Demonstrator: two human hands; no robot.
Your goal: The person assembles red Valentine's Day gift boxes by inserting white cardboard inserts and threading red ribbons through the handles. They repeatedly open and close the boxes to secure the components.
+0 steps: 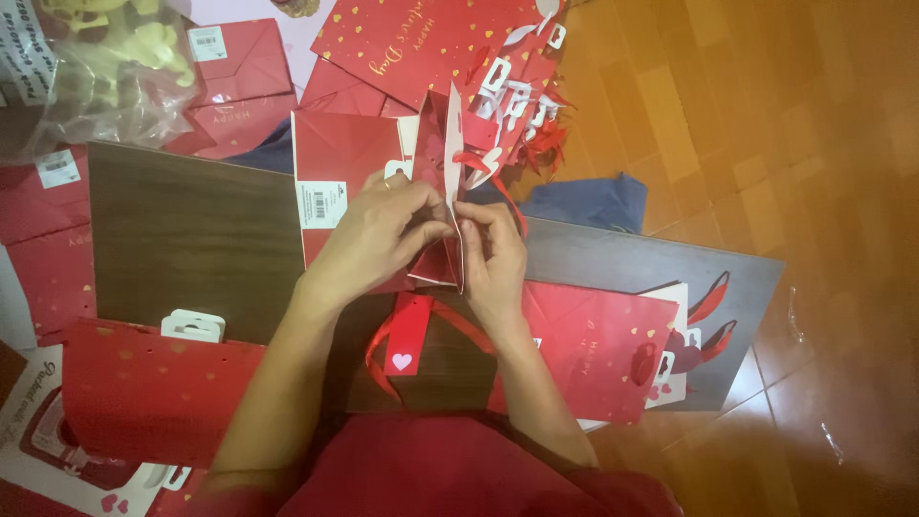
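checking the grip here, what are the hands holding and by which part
Both hands, left hand and right hand, pinch one red paper gift bag at its folded side edge, near the bag's lower half.

Bare forearms, a red garment (459, 469) on the body, a ring (387, 185) on one finger.

Red paper gift bag (442, 182) — part-folded, held up on edge over the dark wood board.

Glossy red paper with small gold hearts, white inner face showing along the near edge; it stands roughly upright, narrow side toward the camera, top end pointing away. Pinched at its lower middle from both sides — touching both hands. A red ribbon handle (483, 172) curls off its right side near the top. Centre of view, above a heart-marked red tag.
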